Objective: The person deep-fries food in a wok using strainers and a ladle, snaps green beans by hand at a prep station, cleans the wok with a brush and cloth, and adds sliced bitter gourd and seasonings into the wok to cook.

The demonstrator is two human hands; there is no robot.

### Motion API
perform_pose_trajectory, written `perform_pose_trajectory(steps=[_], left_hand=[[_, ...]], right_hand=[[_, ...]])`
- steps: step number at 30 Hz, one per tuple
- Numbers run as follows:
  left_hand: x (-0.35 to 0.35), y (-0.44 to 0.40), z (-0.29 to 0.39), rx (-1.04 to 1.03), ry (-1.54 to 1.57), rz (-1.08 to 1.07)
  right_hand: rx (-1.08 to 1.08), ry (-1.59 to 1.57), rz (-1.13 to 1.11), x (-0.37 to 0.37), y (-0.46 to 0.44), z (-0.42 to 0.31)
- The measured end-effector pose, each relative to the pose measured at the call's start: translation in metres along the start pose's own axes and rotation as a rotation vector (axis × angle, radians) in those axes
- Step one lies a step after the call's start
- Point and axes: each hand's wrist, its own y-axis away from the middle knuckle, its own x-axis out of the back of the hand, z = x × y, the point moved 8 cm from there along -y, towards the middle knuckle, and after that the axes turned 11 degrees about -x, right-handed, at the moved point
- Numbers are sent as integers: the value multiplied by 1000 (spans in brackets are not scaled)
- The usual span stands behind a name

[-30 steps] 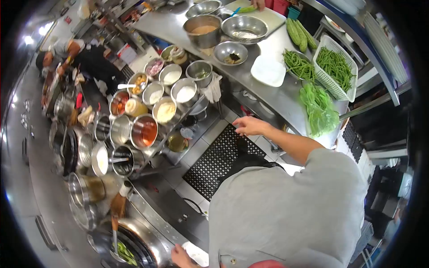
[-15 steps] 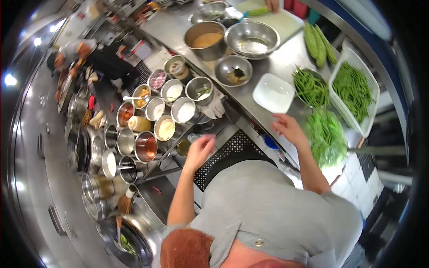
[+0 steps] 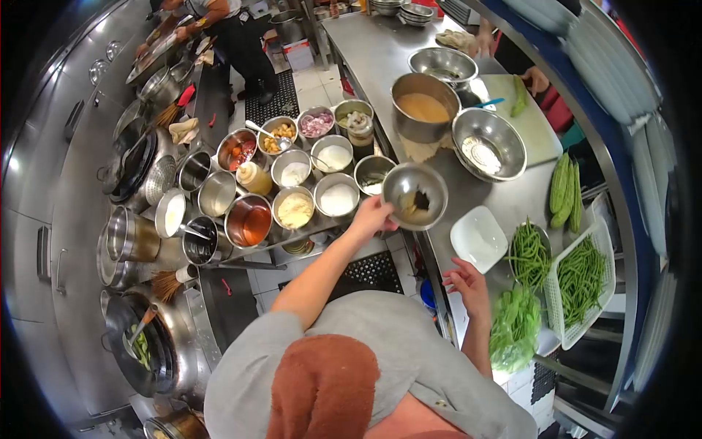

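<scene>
My left hand (image 3: 373,218) grips the near-left rim of a small steel bowl (image 3: 433,183), which holds a dark clump and some tan paste or powder. The bowl is at the counter's edge, beside the seasoning pots; whether it is lifted cannot be told. My right hand (image 3: 466,287) hovers with fingers apart, holding nothing, just below a white square dish (image 3: 479,238). To the right of that hand are a bowl of green beans (image 3: 529,256) and a plastic bag of greens (image 3: 515,329).
Several seasoning pots, one with red sauce (image 3: 248,222), stand at left. A wok (image 3: 121,344) with a ladle sits lower left. On the counter are a pot of brown liquid (image 3: 424,106), a large steel bowl (image 3: 508,146), gourds (image 3: 563,192) and a bean basket (image 3: 605,289). Co-workers stand beyond.
My left hand has reached forward and right and taken hold of the small steel bowl. The view has turned. My right hand stays open near the white dish.
</scene>
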Motion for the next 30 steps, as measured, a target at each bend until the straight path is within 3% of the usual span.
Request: perform_pose_trajectory(steps=[7, 13, 15, 17, 19, 20, 22, 24, 27, 30], left_hand=[[135, 104, 64, 25, 146, 101], [230, 120, 108, -136, 193, 313], [245, 120, 121, -139, 199, 342], [257, 121, 136, -131, 194, 337], [267, 128, 144, -158, 143, 422], [269, 132, 151, -206, 120, 483], [277, 146, 145, -281, 126, 506], [274, 163, 142, -306, 169, 679], [266, 178, 125, -247, 245, 835], [253, 164, 125, -232, 273, 791]], right_hand=[[58, 210, -64, -55, -97, -75], [338, 547, -10, -116, -216, -250], [446, 731, -123, -168, -265, -283], [476, 1017, -78, -220, -318, -288], [753, 1378, -218, -263, -379, -263], [625, 1526, -353, -278, -417, -236], [726, 1660, -543, -293, -457, -195], [866, 1825, -778, -305, -441, -189], [829, 1891, -702, -300, -462, -171], [813, 1913, -730, -302, -472, -170]])
